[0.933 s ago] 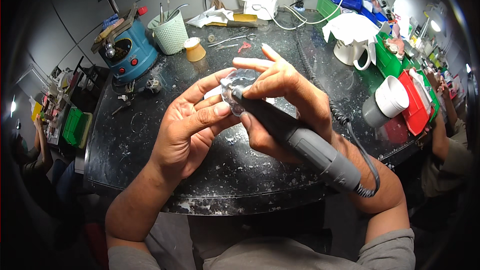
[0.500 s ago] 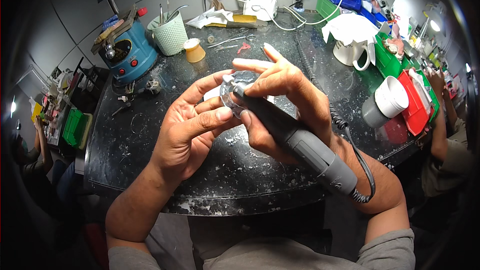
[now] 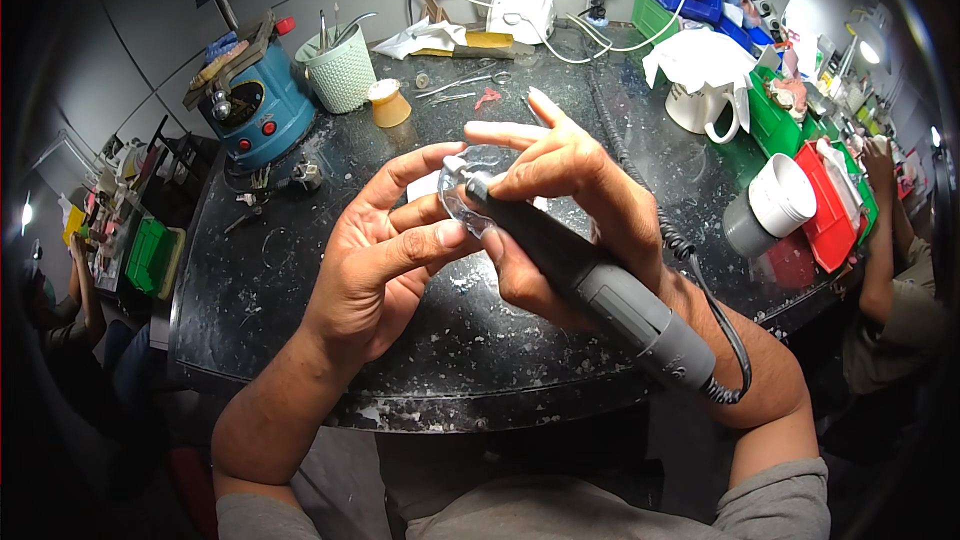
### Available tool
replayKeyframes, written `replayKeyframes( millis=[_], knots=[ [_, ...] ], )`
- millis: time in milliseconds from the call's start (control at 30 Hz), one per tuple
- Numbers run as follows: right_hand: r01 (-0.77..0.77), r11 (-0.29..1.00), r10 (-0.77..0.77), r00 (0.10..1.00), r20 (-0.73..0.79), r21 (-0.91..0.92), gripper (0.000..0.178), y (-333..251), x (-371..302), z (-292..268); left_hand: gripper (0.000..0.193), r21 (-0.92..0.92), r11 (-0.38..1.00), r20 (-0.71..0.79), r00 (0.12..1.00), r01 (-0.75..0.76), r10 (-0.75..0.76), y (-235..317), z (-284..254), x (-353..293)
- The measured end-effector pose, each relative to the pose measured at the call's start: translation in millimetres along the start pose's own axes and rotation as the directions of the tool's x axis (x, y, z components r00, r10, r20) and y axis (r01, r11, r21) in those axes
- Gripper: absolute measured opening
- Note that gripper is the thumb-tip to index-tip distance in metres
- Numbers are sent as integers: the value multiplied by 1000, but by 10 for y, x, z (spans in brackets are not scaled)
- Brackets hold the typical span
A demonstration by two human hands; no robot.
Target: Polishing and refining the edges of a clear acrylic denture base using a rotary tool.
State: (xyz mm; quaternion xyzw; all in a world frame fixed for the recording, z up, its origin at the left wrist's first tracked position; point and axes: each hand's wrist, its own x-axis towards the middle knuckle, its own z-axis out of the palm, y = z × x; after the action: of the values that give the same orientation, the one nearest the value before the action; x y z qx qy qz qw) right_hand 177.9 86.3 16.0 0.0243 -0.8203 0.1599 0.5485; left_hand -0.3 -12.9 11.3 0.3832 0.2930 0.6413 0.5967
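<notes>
My left hand [image 3: 365, 265] pinches a clear, curved plastic piece [image 3: 459, 204] between thumb and fingers above the middle of the bench. My right hand [image 3: 600, 185] is closed round a black and grey rotary handpiece [image 3: 625, 310], its body slanting down to the lower right. The tool's narrow metal tip [image 3: 468, 176] lies at the rim of the clear piece; whether it touches cannot be made out. The right thumb is close beside the piece's lower edge, with two fingers stretched away above it. A coiled black cord [image 3: 735, 370] leaves the handpiece's rear end.
On the dark, dust-specked bench [image 3: 430, 365] stand a blue machine [image 3: 265, 115], a pale green basket [image 3: 340, 73] with tools and a small yellowish pot [image 3: 388, 105]. Scissors [image 3: 465, 83] lie behind. A mug [image 3: 700, 105], white tub [image 3: 782, 190] and red bin [image 3: 828, 215] stand right. Other people work at both sides.
The handpiece tip has shifted slightly along the clear piece's rim, and the piece is tilted a little differently. Both hands keep nearly the same place and hold.
</notes>
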Motion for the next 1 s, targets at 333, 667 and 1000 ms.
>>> replayKeyframes(
  millis=[333,667,1000],
  knots=[
    [-20,1000,20,1000,-21,13,39,17,-22,21,58,44,999,1,1000,-32,32,-6,2,-4],
    [-4,999,4,1000,-22,41,41,27,-27,5,57,133,986,14,995,-96,95,-34,-10,4],
    [-256,896,345,916,-205,364,31,-55,14,43,56,117,990,16,997,-81,80,-36,24,17]
  ],
)
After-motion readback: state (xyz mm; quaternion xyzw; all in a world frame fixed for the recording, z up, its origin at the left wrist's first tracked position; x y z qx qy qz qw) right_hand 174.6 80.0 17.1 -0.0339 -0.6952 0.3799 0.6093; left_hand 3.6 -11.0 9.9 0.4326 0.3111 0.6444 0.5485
